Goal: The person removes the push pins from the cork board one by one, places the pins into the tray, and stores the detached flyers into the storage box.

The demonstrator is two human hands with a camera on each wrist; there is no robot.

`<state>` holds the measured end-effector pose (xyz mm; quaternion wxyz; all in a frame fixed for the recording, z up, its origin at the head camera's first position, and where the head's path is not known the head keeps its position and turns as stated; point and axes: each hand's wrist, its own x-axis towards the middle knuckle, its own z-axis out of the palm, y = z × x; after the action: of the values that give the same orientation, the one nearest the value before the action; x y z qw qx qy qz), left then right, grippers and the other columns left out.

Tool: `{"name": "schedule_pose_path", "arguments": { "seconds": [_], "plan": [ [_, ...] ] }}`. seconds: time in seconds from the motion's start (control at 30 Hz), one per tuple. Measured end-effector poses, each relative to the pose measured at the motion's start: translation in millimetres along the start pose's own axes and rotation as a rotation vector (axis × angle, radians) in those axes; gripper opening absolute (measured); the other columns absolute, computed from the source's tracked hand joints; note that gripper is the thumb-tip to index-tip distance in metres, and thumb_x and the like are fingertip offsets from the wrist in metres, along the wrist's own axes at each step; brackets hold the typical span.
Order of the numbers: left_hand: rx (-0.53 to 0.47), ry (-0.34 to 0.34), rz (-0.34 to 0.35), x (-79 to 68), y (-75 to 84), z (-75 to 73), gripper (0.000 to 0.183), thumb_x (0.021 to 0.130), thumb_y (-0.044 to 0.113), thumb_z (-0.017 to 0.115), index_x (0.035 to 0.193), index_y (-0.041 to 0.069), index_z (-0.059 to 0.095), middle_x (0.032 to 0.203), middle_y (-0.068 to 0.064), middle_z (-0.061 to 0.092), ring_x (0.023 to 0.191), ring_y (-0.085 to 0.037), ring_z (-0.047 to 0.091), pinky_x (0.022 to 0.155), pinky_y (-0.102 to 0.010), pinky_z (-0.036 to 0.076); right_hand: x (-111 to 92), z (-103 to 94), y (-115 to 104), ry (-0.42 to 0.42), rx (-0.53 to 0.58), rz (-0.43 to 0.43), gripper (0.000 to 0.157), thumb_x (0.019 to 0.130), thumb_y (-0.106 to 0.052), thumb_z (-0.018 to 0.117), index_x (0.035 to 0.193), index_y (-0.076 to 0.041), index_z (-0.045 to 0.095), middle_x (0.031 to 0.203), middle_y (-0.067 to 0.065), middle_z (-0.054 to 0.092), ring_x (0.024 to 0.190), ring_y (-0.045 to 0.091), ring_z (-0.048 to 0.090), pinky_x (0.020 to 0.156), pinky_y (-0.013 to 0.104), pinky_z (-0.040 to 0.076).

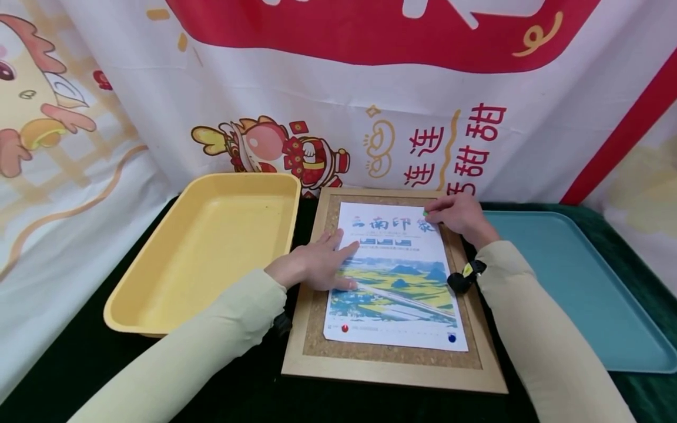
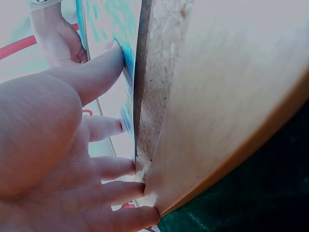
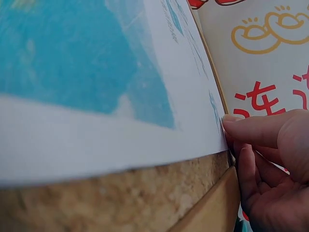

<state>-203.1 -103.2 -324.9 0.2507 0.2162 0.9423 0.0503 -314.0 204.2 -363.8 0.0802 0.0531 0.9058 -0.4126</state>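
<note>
A printed poster (image 1: 396, 247) with a landscape picture lies on a wood-framed cork board (image 1: 402, 355). A red push pin (image 1: 345, 328) sits at its lower left corner and a dark blue push pin (image 1: 452, 338) at its lower right. My left hand (image 1: 319, 261) rests on the poster's left edge with spread fingers; the left wrist view shows the thumb (image 2: 108, 63) lying on the paper. At the upper right corner my right hand (image 1: 460, 216) pinches a small green push pin (image 1: 425, 212), mostly covered by the fingers. In the right wrist view the thumb (image 3: 251, 129) meets the paper's corner.
A deep yellow tray (image 1: 211, 247) stands left of the board, and a flat blue-green tray (image 1: 571, 282) lies to its right, partly behind my right forearm. Dark green cloth (image 1: 238, 382) covers the table. A printed white curtain (image 1: 338, 88) hangs close behind.
</note>
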Motion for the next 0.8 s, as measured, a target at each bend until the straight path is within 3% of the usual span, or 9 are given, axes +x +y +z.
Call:
{"name": "schedule_pose_path", "arguments": {
  "seconds": [0.8],
  "plan": [
    [0.001,-0.008,0.000,-0.9,-0.8,-0.1,0.087,0.104,0.058,0.059,0.172,0.026,0.014,0.180,-0.016,-0.005,0.168,-0.038,-0.002,0.134,-0.059,0.015,1.5,3.6,-6.5,0.019,-0.017,0.023,0.026,0.102,-0.019,0.072,0.125,-0.010,0.077,0.141,0.019,0.062,0.127,0.036,0.048,0.110,0.055,0.043]
  ]
}}
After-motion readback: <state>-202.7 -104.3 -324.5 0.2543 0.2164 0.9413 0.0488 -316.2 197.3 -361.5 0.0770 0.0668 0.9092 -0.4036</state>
